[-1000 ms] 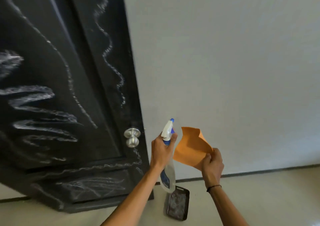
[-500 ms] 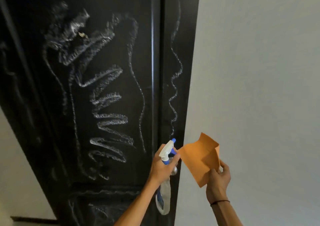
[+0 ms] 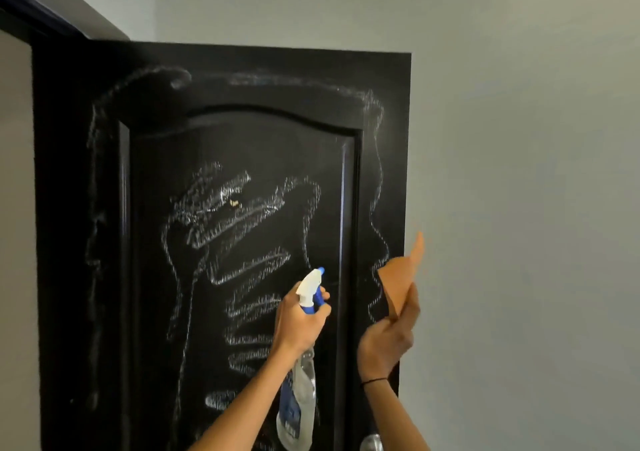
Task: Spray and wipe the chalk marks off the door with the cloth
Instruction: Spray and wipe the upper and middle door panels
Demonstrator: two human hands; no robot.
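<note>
Both grips closed: left hand [image 3: 298, 324] around spray bottle [image 3: 299, 391], right hand [image 3: 388, 341] pinching cloth [image 3: 398, 282].

A home interior is indicated, a room or hallway. A black panelled door [image 3: 221, 208] with an arched raised panel is seen standing open against a plain painted wall [image 3: 519, 173], pale grey and bare. A round metal knob [image 3: 371, 443] is glimpsed at the door's lower right edge. A dark door frame [image 3: 31, 11] is seen at the upper left corner. White chalk marks [image 3: 225, 208] are scrawled across the panel and along the door's edges. Household cleaning gear is carried: a spray bottle [image 3: 299, 398] and an orange cloth [image 3: 401, 284].
</note>
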